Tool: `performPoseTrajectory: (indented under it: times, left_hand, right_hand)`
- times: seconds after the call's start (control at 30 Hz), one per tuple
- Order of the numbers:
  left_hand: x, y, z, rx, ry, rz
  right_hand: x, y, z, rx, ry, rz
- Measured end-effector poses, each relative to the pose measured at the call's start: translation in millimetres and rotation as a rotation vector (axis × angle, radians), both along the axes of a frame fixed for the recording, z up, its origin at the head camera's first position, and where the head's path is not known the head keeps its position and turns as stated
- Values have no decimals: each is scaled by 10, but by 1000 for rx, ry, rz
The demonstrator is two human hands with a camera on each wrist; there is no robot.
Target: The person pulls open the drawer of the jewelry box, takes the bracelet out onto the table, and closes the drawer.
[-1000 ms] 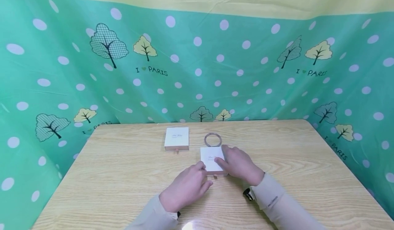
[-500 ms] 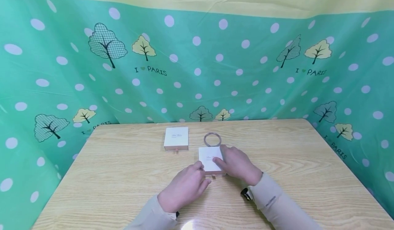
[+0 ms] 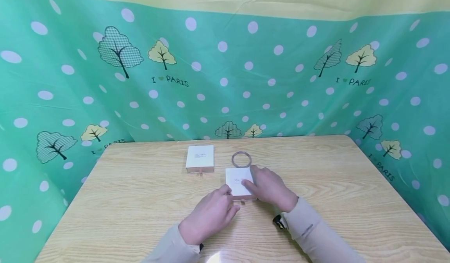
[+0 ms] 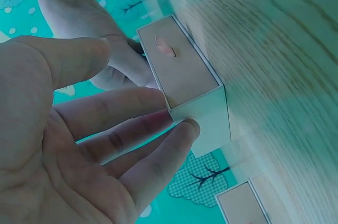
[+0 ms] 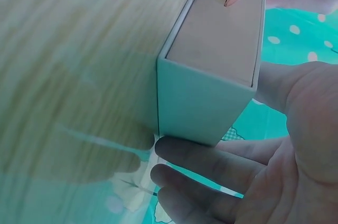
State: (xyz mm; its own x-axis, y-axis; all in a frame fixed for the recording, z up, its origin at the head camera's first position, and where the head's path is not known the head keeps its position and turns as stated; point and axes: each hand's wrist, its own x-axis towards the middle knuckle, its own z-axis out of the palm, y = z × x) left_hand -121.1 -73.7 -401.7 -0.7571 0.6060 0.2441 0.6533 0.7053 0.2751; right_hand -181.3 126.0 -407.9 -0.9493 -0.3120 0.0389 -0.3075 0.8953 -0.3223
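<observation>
A white drawer-style gift box (image 3: 236,175) with pinkish-brown drawer front lies flat on the table, its small ribbon tab (image 4: 165,47) facing the person. My right hand (image 3: 272,186) holds it: the thumb lies over the top, the fingers bear on the right side and far corner. At the left side, fingertips of my left hand (image 3: 211,214) touch the box, the fingers nearly straight and the thumb off it. Just behind the box is a greyish-purple bangle (image 3: 233,159). A matching white box (image 3: 200,156) sits farther back on the left.
The wood-grain table (image 3: 337,177) extends to both sides and ends at the back against a green dotted curtain (image 3: 225,95) with tree prints. A bright light reflection shows on the tabletop near the front edge of the view.
The near box has shifted very slightly left with both hands on it. The head view has drifted a little. The bangle and far box stay put.
</observation>
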Motion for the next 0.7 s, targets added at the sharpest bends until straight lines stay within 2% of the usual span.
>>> performPoseTrajectory:
  times: [0.33, 0.7]
  left_hand:
    - [26, -10, 17, -20, 44, 5]
    - [56, -81, 35, -26, 40, 44]
  right_hand:
    - [3, -33, -2, -40, -24, -10]
    - [12, -147, -14, -49, -4, 6]
